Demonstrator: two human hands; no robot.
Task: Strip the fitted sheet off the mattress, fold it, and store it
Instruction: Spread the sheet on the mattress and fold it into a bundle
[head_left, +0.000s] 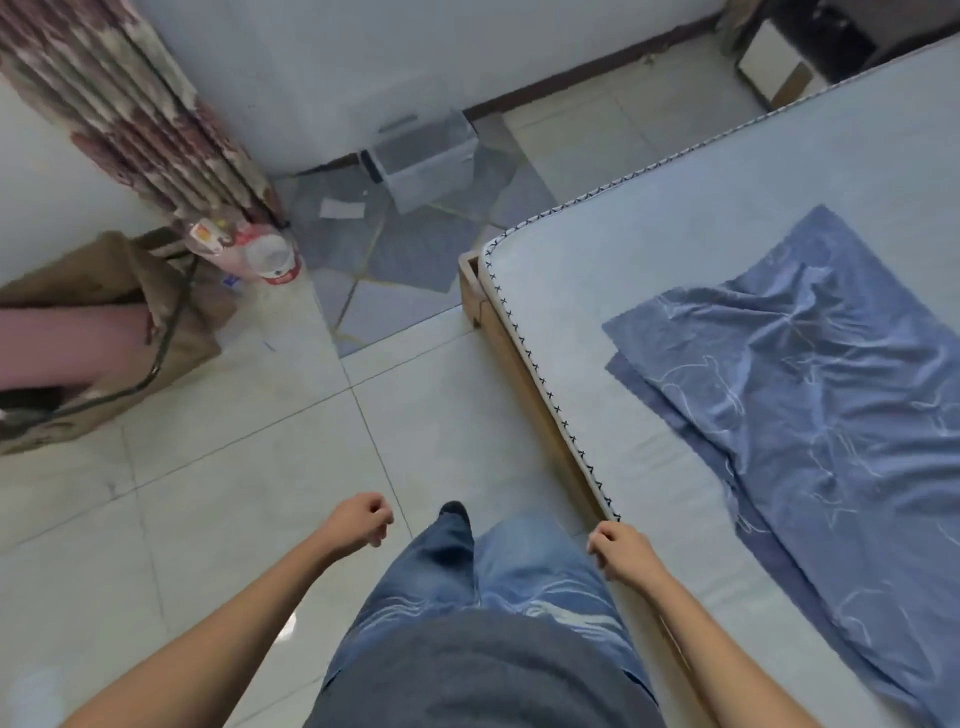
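A blue sheet (810, 395) with thin white line patterns lies folded in a long strip on the bare pale mattress (623, 249), running from mid right to the lower right corner. My left hand (361, 525) hangs over the tiled floor, fingers loosely curled, holding nothing. By the mattress's stitched edge my right hand (621, 551) hangs with loosely curled fingers, empty, well left of the sheet.
The wooden bed frame (519, 358) runs along the mattress edge. A brown bag (119, 332) with a pink roll sits at left, beside a patterned curtain (130, 104) and a plastic bottle (265, 257). A clear storage bin (426, 156) stands by the far wall.
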